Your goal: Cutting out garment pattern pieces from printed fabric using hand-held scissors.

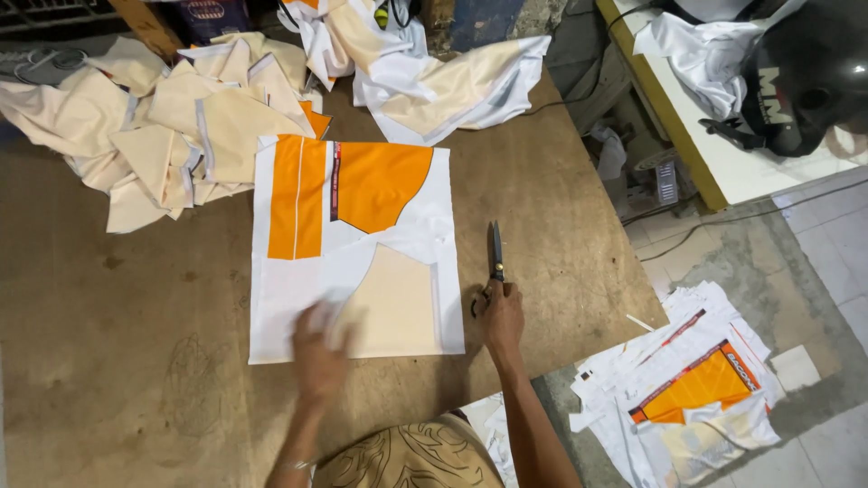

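Left hand (318, 348): blurred, spread flat on printed fabric panel (354, 244) laid on brown worktable (136, 325). Right hand (500, 316): gripping scissors (495, 258) beside panel. Step judged: smoothing before cutting; next calls for aligning blades.

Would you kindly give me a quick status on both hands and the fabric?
Left hand flat on printed fabric panel, blurred. Right hand gripping scissors on table. Cut pieces pile behind, apart.
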